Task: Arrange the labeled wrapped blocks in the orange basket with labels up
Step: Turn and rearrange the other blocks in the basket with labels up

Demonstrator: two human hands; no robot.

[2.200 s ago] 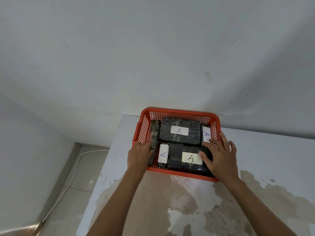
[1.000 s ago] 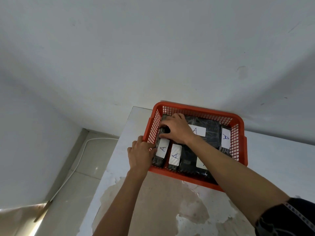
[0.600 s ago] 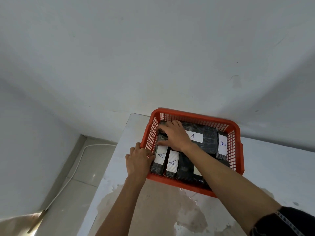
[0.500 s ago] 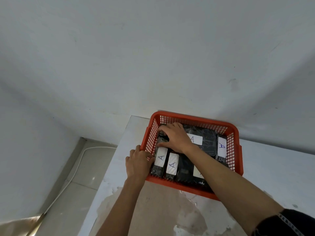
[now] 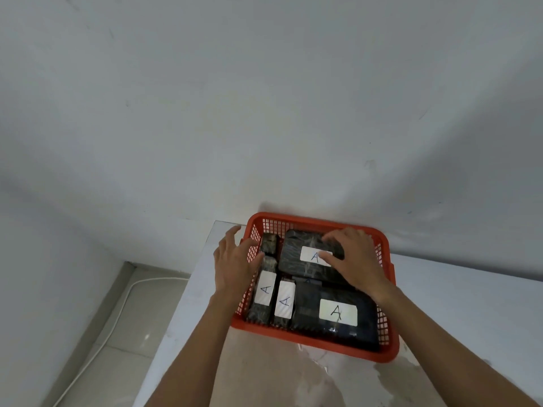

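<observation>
Right hand (image 5: 355,259) on far wide block (image 5: 308,257), left hand (image 5: 235,262) at basket's left wall.
R fingers curl over the block's far edge & label, gripping it; L hand spread open, fingers w/ nothing in them, against the orange basket (image 5: 317,342) on the counter (image 5: 182,327). Near row: two narrow blocks (image 5: 264,292) (image 5: 284,301) + near wide block (image 5: 335,314), all "A" labels up. Small block (image 5: 269,243) far left shows no label.

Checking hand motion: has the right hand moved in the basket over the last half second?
Yes. The right hand has shifted from the orange basket's far-left corner toward its right wall, onto the far wide block.
</observation>
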